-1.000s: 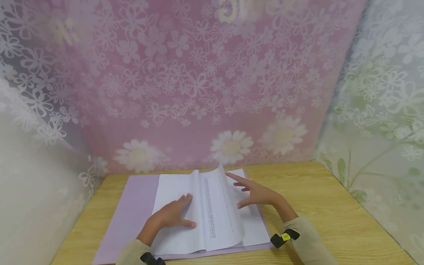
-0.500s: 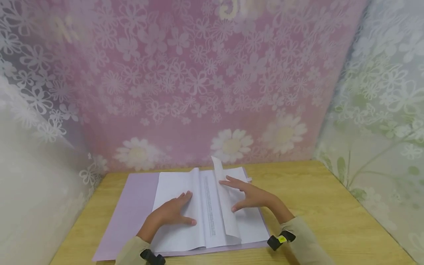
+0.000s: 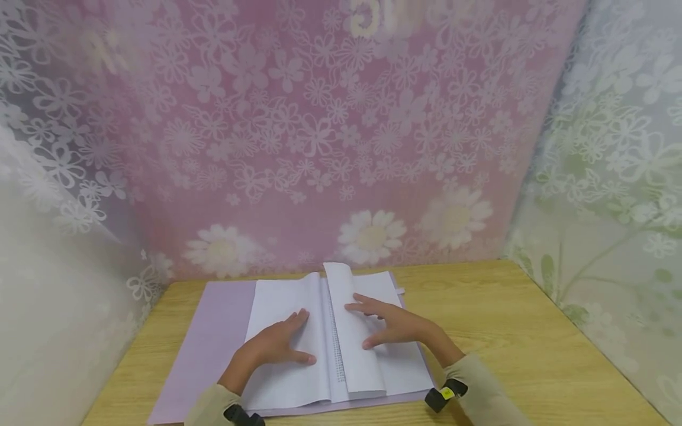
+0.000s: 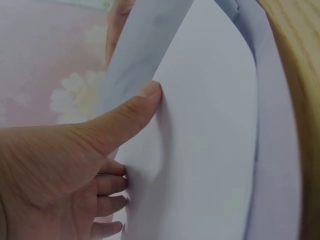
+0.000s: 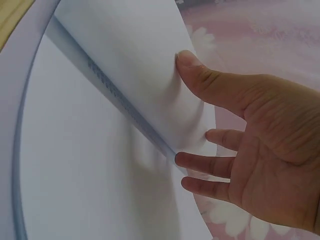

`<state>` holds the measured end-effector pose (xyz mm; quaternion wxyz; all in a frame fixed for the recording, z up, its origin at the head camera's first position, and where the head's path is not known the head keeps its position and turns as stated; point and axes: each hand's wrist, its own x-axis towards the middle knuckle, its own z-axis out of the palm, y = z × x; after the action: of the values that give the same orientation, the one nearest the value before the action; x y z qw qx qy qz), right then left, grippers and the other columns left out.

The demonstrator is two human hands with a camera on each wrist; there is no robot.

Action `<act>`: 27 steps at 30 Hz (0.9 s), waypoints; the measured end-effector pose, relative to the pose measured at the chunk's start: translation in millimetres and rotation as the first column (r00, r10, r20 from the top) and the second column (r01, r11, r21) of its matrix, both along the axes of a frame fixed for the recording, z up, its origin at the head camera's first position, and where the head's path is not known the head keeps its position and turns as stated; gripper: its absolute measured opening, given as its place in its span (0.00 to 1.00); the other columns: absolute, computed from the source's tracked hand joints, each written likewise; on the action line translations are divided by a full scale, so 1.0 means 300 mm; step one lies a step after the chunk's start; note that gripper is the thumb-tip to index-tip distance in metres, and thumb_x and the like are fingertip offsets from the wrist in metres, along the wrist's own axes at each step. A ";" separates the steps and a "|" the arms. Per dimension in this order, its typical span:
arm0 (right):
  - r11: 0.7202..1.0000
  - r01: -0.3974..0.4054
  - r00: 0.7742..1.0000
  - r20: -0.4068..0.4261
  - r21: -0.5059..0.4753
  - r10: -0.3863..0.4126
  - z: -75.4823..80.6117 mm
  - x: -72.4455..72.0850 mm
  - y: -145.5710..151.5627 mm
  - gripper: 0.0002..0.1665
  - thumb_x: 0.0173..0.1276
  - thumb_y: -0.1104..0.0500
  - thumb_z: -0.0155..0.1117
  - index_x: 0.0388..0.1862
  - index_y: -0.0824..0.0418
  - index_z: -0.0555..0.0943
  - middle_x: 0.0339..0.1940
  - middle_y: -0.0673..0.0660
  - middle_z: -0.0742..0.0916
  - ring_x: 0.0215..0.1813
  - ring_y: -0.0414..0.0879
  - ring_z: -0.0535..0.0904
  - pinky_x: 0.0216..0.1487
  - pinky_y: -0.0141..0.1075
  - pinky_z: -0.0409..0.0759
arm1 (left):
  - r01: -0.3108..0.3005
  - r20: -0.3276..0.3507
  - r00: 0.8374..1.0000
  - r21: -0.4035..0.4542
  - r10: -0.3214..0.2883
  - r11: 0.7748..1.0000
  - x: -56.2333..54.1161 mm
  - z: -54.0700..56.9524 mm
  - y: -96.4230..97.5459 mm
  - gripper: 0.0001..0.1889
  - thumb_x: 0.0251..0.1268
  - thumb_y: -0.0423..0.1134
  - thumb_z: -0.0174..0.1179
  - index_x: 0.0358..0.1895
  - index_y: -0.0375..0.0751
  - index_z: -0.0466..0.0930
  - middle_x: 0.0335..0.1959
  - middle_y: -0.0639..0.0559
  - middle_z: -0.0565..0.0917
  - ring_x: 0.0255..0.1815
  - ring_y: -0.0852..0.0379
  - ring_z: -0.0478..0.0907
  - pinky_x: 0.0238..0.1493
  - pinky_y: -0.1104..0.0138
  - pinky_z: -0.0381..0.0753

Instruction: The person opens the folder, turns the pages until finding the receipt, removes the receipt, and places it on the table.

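A lilac folder (image 3: 215, 331) lies spread on the table, bearing a thick stack of white pages. Its left-hand pages (image 3: 279, 296) sit under my left hand (image 3: 272, 344), whose fingers are spread and rest on the paper, thumb (image 4: 150, 89) extended toward the fold. My right hand (image 3: 396, 324) is over the right side, fingers loosely straight and spread. Its thumb and fingertips touch a curled sheet (image 3: 341, 331), raised off the stack and bent leftward. A narrow strip of print shows beside the fold; the curled sheet covers the rest. In the right wrist view, thumb (image 5: 189, 59) lies against the paper.
The wooden table (image 3: 495, 319) extends to both sides of the folder. A pink floral wall covering (image 3: 330, 148) rises right behind it, with pale walls at left and right. A small white tab (image 3: 401, 291) sticks out at the folder's right edge.
The right hand has moved left and slightly nearer, pushing the raised sheet over toward the fold so that it covers more print. The left hand stays in place.
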<state>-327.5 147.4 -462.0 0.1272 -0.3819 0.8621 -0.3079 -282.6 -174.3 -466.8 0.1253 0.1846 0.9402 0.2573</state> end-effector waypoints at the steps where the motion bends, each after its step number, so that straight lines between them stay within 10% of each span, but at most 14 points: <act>1: 1.000 -0.005 1.000 -0.004 -0.004 0.005 0.002 0.002 -0.004 0.49 0.63 0.42 0.75 0.80 0.49 0.65 0.85 0.61 0.59 0.83 0.63 0.56 0.75 0.63 0.65 | 0.001 -0.005 1.000 -0.001 -0.001 1.000 -0.001 0.002 -0.001 0.59 0.52 0.62 0.75 0.81 0.37 0.54 0.82 0.36 0.57 0.81 0.35 0.58 0.76 0.42 0.64; 19: 0.999 -0.040 0.999 -0.017 0.027 0.041 -0.011 0.036 -0.042 0.29 0.81 0.57 0.54 0.79 0.54 0.68 0.85 0.60 0.58 0.84 0.61 0.54 0.79 0.60 0.60 | 0.044 -0.078 0.996 0.015 -0.043 0.999 0.001 0.017 -0.009 0.57 0.54 0.62 0.74 0.80 0.36 0.56 0.82 0.39 0.57 0.82 0.35 0.56 0.76 0.40 0.62; 27: 1.000 -0.022 0.999 -0.048 0.017 0.022 -0.016 0.040 -0.058 0.32 0.79 0.52 0.59 0.79 0.54 0.67 0.84 0.62 0.59 0.83 0.61 0.57 0.76 0.58 0.66 | 0.027 -0.085 0.996 0.002 -0.027 1.000 0.000 0.041 -0.016 0.53 0.59 0.61 0.71 0.80 0.36 0.57 0.82 0.40 0.58 0.82 0.37 0.56 0.77 0.42 0.62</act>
<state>-315.5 129.9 -466.8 0.1130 -0.3976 0.8631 -0.2901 -282.6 -179.0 -454.5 0.0886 0.2083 0.9416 0.2492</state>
